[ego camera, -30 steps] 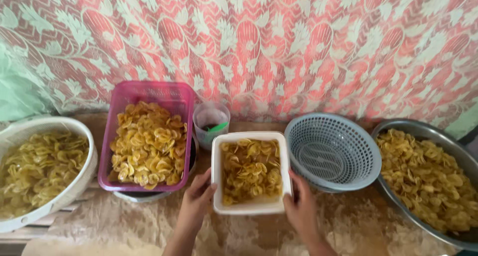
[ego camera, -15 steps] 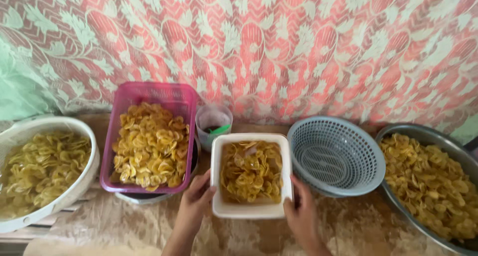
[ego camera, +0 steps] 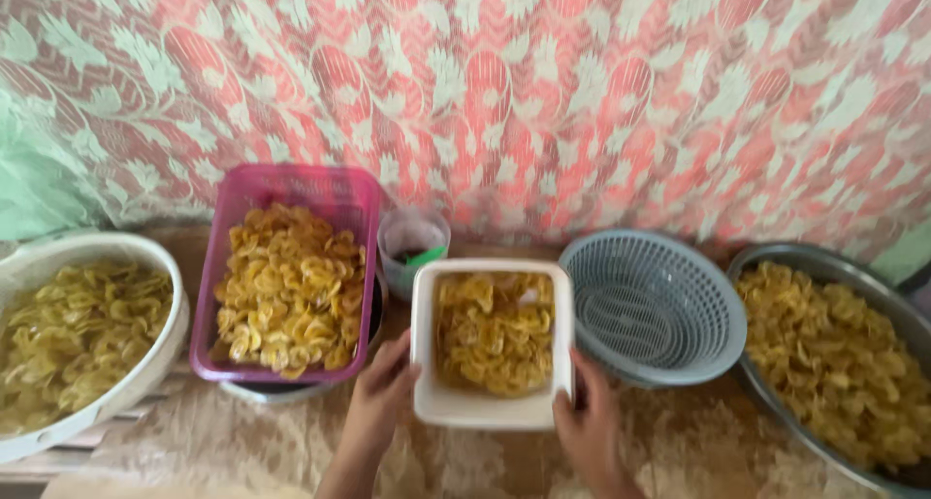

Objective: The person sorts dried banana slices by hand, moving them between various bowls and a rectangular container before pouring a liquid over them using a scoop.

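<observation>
Tub (ego camera: 490,417), white and square, sat at centre front on the cloth-covered table (ego camera: 718,450), part filled with yellow chips (ego camera: 493,329). Left hand (ego camera: 380,392) clasped its left wall, fingers curled against the side; right hand (ego camera: 587,417) clasped the right wall likewise, thumb near the rim. Judgement: an even two-sided hold, kept level and low, should stop chips spilling. Pink basket (ego camera: 208,295) of chips lay just beside the left hand, close enough to be knocked. Clear cup (ego camera: 412,242) stood behind the tub. Grey colander (ego camera: 652,307), empty, lay near the right hand. White bowl (ego camera: 145,368) and steel pan (ego camera: 776,266), both holding chips, were well apart at the edges.
</observation>
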